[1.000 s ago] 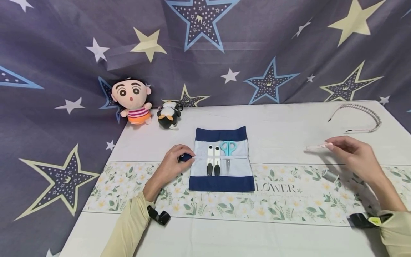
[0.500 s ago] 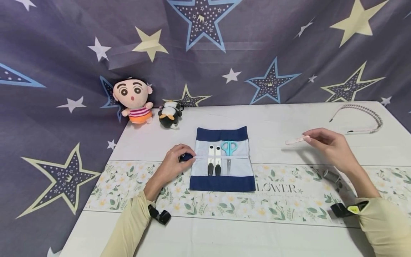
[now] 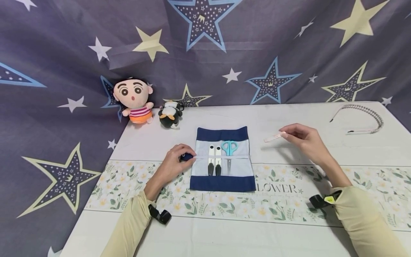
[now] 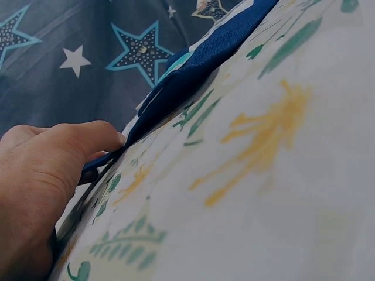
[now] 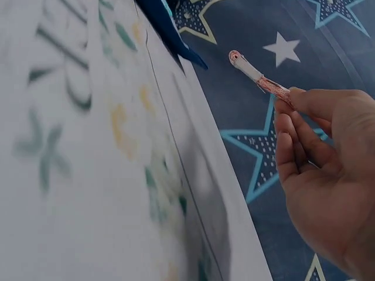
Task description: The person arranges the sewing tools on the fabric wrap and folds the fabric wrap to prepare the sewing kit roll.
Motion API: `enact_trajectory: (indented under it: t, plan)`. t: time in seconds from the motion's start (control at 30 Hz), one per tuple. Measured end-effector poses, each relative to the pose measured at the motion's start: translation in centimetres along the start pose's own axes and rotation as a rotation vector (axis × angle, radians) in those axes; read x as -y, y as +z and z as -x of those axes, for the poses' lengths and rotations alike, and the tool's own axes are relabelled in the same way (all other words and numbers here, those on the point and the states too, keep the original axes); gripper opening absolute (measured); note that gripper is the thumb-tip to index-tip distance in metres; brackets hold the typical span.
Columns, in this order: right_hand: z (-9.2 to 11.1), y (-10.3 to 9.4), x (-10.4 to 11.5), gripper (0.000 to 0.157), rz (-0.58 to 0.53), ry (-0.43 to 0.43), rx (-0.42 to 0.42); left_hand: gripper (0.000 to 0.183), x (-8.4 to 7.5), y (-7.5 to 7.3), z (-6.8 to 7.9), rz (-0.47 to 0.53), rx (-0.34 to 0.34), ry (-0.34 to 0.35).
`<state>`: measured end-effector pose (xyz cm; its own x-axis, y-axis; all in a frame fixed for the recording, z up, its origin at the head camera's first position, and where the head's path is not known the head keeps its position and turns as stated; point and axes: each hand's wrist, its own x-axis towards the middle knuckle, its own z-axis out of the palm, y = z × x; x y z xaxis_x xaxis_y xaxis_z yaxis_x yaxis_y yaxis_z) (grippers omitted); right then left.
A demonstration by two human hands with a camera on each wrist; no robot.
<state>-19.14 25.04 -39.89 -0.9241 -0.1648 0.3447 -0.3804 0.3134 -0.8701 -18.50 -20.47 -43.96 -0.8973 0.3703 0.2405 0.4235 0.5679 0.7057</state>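
A navy-edged fabric tool roll (image 3: 221,184) lies spread open on the table. An elastic band across its pale inside holds teal-handled scissors (image 3: 229,147) and two slim white tools with black ends (image 3: 211,160). My left hand (image 3: 174,159) pinches the roll's left edge, where a dark blue tab shows beneath the fingers. In the left wrist view the roll's edge (image 4: 176,88) is slightly raised from the cloth. My right hand (image 3: 303,141) pinches a slim pink-and-white stick (image 3: 272,137) by one end, above the table right of the roll. Its free end has a small hole (image 5: 235,57).
A cartoon doll (image 3: 137,103) and a penguin plush (image 3: 170,114) sit at the back left. A beaded headband (image 3: 369,114) lies at the back right. Behind the table hangs a star-patterned curtain (image 3: 205,78). A floral strip (image 3: 282,207) runs across the tablecloth.
My right hand has carried the stick leftward, towards the tool roll. The grey thread spool seen earlier is now behind my right forearm. My left hand has stayed at the roll's edge.
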Motion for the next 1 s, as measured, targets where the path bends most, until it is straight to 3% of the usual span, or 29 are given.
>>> enact_trajectory:
  t: [0.27,1.0]
  plan:
    - [-1.5,2.2,0.2,0.018,-0.058,-0.040,0.052,0.011,0.0,0.0,0.1,-0.005,-0.005,0.012]
    - [-5.1,9.6,1.7,0.017,-0.158,0.002,0.217,0.012,-0.1,0.0,0.0,-0.014,-0.018,0.013]
